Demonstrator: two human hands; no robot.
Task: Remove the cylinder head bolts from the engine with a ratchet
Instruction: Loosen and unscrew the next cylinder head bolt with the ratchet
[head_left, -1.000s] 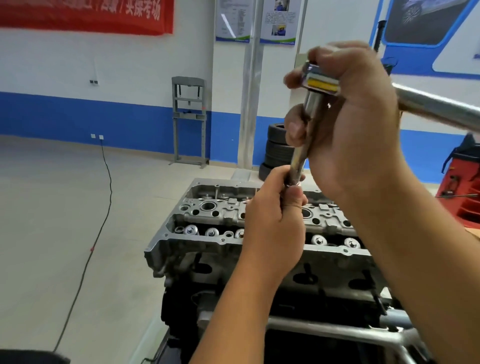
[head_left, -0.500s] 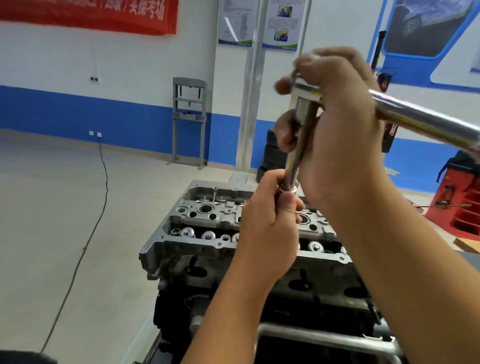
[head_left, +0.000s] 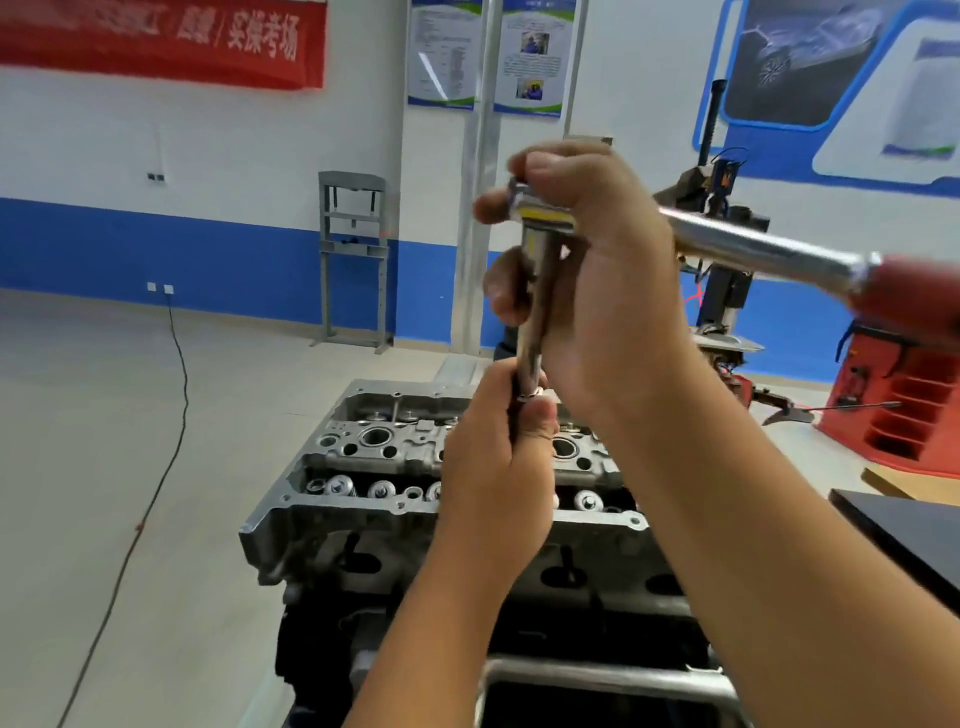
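The right hand (head_left: 597, 270) was up high, above the engine (head_left: 374, 467). Its fingers were curled tight round the head of the ratchet (head_left: 540, 218), which had a yellow band on it. The long shiny handle of the ratchet ran off to the right and ended in a red grip at the edge of the view. A thin metal bar, the extension (head_left: 532, 332), came down from the ratchet head, leaning a little to the left.

The left hand (head_left: 493, 473) was lower down. Its fingers and thumb were wrapped round the bottom end of the extension, just over the top of the engine. This hand hid what was at the very tip, so I could not tell if a bolt was on it.

The engine sat in the middle, below both hands. Its grey top had round holes and a row of shiny round parts along the near side. The lower part of the engine was dark, with a metal bar (head_left: 597, 675) across the front.

On the floor at the left, a black cable (head_left: 171, 415) ran up to a wall socket. A grey metal frame (head_left: 353, 260) stood by the blue and white wall. A red banner (head_left: 156, 36) hung up high. A red machine (head_left: 904, 415) stood at the right, and a dark table top (head_left: 914, 535) was near the right arm
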